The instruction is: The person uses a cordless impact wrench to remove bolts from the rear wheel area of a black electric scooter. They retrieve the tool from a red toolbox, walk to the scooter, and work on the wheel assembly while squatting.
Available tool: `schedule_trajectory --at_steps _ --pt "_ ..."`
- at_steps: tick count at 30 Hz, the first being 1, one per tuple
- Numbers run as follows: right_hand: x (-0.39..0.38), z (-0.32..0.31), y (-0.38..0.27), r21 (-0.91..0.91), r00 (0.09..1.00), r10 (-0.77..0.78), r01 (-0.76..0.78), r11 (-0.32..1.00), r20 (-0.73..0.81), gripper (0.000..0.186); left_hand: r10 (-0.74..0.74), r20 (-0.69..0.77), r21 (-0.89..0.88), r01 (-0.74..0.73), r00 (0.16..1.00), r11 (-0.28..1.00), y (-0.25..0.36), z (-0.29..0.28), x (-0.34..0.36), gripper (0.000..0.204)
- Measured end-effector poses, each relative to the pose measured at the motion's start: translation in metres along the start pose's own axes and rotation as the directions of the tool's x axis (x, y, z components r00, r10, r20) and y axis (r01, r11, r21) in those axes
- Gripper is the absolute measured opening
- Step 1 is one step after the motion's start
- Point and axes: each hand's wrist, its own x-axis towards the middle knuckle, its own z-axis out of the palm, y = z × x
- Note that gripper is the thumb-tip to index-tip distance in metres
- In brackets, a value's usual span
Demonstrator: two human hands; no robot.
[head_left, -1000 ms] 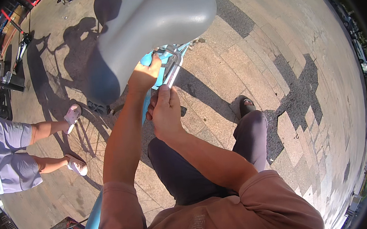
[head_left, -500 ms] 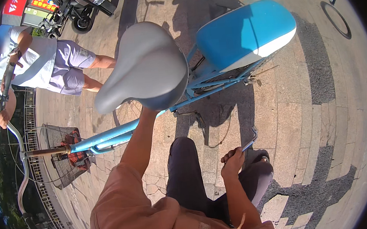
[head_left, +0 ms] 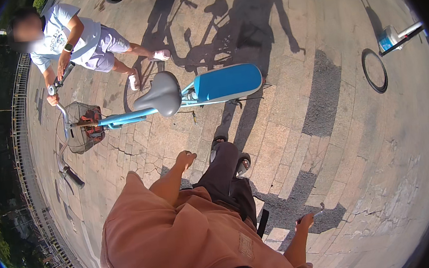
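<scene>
Well, the bike (head_left: 129,116) stands ahead, apart from both hands. It is light blue, with a smooth gray seat (head_left: 164,93), a flat blue pad (head_left: 228,84) at the back and a mesh basket (head_left: 77,142) at the front. The right hand (head_left: 305,222) grips a tool (head_left: 319,210) with a shiny bent tip. The left hand (head_left: 186,159) has bent fingers; I cannot tell if it is all closed. Another person (head_left: 78,36) holds the handlebar (head_left: 63,114).

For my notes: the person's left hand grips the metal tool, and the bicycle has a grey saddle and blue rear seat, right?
Not the left hand: the head view shows the right hand gripping the metal tool. The grey saddle and blue rear seat are correct.
</scene>
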Motion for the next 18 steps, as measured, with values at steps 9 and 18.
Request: schedule_trajectory --at_steps 9,18 --pt "0.073 0.017 -0.135 -0.389 0.866 -0.359 0.482 0.785 0.35 0.036 0.098 0.101 -0.002 -0.098 0.99 0.995 0.139 0.127 0.051 0.028" --pt "0.059 -0.002 -0.331 -0.173 0.926 -0.225 0.286 0.943 0.305 0.021 0.356 0.141 0.053 -0.366 0.924 0.929 0.439 0.263 0.055 0.042"
